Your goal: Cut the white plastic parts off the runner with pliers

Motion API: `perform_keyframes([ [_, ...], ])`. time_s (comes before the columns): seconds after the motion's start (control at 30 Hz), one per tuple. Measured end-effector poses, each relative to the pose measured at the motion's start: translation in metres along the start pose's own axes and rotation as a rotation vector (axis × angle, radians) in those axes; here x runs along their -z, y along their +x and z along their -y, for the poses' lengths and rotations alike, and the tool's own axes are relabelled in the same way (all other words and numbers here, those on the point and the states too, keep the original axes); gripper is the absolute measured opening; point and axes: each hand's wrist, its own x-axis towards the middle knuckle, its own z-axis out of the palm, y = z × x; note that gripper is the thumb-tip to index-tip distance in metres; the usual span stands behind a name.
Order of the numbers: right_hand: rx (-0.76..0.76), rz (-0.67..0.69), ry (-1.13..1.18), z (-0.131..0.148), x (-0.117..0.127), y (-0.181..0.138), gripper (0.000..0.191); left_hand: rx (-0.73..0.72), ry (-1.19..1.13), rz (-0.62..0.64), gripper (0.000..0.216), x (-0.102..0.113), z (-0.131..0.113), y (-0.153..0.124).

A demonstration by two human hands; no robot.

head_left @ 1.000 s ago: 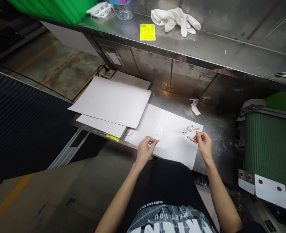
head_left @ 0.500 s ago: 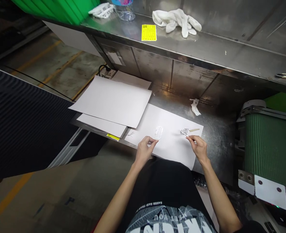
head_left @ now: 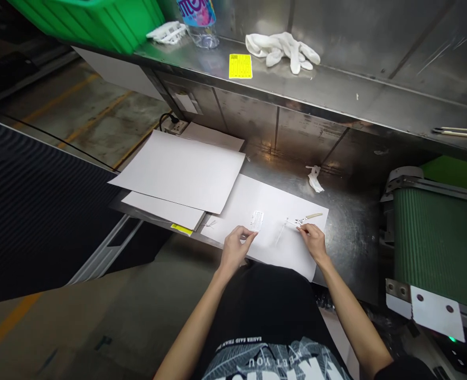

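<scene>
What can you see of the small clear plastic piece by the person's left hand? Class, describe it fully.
The small clear plastic piece is a flat, pale, see-through rectangle with faint ribs or slots; finer detail is too small to tell. It lies flat on the white sheet near the front edge of the steel bench. The left hand meets its lower edge with the fingers. The right hand is apart from it, by a small cutter.

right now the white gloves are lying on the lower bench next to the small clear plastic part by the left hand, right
Not quite. The white gloves lie on the upper steel shelf, not the lower bench, as the head view shows. The small clear plastic part does lie by the left hand.
</scene>
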Motion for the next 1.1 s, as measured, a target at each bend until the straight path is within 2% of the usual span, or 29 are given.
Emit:
perform_keyframes([
  [0.13, -0.110, 0.077, -0.033, -0.019, -0.017, -0.007, 0.025, 0.050, 0.009, 0.018, 0.025, 0.002, 0.011, -0.002],
  [0.3, -0.179, 0.149, -0.066, -0.019, -0.026, -0.002, 0.008, 0.094, 0.027, 0.100, 0.023, -0.002, 0.023, -0.003],
  [0.5, -0.173, 0.177, -0.087, -0.007, -0.037, 0.014, 0.031, 0.089, 0.022, 0.140, 0.022, -0.008, 0.023, -0.002],
  [0.63, -0.106, 0.207, -0.005, 0.006, -0.037, 0.027, 0.059, 0.085, 0.016, 0.136, 0.023, -0.007, 0.023, -0.003],
  [0.7, -0.068, 0.229, 0.045, 0.012, -0.038, 0.037, 0.063, 0.084, 0.014, 0.140, 0.023, -0.007, 0.025, -0.004],
  [0.77, -0.050, 0.249, 0.091, 0.018, -0.040, 0.048, 0.051, 0.079, 0.014, 0.144, 0.024, -0.008, 0.027, -0.005],
  [0.87, -0.047, 0.273, 0.160, 0.026, -0.042, 0.062, 0.020, 0.069, 0.014, 0.143, 0.024, -0.009, 0.030, -0.004],
  [0.97, -0.035, 0.284, 0.259, 0.037, -0.033, 0.068, 0.018, 0.064, 0.020, 0.132, 0.025, -0.007, 0.031, -0.003],
  [1.1, -0.014, 0.275, 0.473, 0.058, -0.007, 0.065, 0.009, 0.068, 0.030, 0.117, 0.025, -0.003, 0.033, -0.001],
])
